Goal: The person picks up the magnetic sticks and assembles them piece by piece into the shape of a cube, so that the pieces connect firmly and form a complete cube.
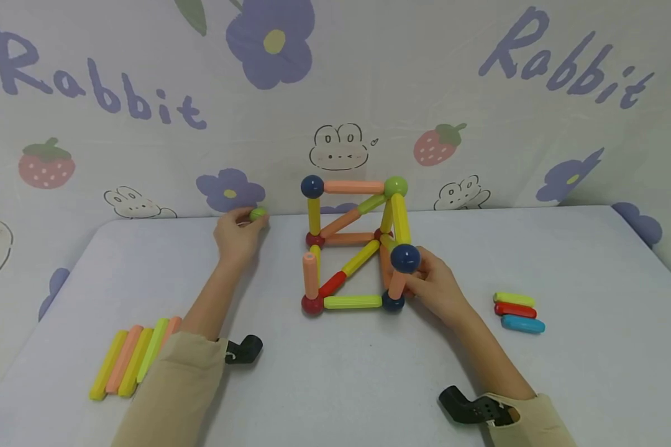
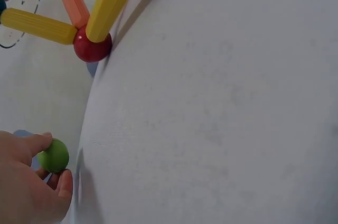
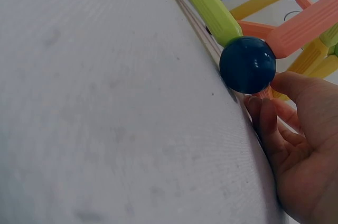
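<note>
Rod-and-ball frame (image 1: 348, 269) stands on the bench (image 1: 291, 385), its far side near the far edge. Across its top far side, a salmon rod (image 1: 353, 187) joins a navy ball (image 1: 312, 186) on the left to a lime-green ball (image 1: 396, 187) on the right. A yellow rod (image 1: 401, 219) runs from that lime-green ball to the near right upper navy ball (image 1: 406, 258). At the near left corner, a salmon upright (image 1: 310, 276) rises from a red ball (image 1: 312, 304), its upper end bare. A lime rod (image 1: 353, 302) links that red ball to the near right lower navy ball (image 1: 393, 302).

The left hand (image 1: 237, 239), well apart from the frame on its left, pinches a green ball (image 1: 258, 214) between thumb and fingers near the bench's far edge. The right hand (image 1: 437, 287) has its fingers curled round the frame's near right lower corner, just behind the navy ball there; the exact contact is partly hidden.

Five long rods (image 1: 124, 366) in yellow, salmon and lime lie side by side on the near left, partly covered by the left sleeve (image 1: 170, 391). Three short rods (image 1: 515, 309), lime, red and blue, lie well to the right. Behind hangs a "Rabbit" backdrop (image 1: 246, 130).
</note>
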{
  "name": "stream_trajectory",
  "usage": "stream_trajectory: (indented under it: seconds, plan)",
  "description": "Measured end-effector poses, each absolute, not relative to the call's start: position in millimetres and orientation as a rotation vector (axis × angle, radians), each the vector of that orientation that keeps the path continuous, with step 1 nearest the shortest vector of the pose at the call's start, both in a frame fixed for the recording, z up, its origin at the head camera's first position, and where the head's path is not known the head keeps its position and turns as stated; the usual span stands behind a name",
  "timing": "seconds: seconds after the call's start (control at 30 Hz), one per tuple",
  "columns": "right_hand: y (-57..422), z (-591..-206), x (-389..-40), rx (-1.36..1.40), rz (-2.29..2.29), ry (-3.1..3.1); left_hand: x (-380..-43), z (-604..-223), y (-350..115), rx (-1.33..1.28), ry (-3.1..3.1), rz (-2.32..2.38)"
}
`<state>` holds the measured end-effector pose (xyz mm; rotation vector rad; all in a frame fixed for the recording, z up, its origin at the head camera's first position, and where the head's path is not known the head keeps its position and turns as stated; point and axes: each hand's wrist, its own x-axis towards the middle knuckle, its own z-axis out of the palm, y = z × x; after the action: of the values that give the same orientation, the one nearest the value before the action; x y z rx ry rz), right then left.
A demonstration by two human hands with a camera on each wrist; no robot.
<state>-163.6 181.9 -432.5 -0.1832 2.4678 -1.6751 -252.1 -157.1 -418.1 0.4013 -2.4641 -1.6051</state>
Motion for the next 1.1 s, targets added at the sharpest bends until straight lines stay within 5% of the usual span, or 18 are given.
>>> stream_trajectory:
  seconds: [0.6,1.1]
  plan:
    - [181,-430,-164,-0.124,-1.648,2.465,-196,-377,-141,0.394,-2.240,-1.975]
    - [181,-430,-164,-0.112,-1.631,2.471,-141,-341,-115,0.047,-2.197,-2.081]
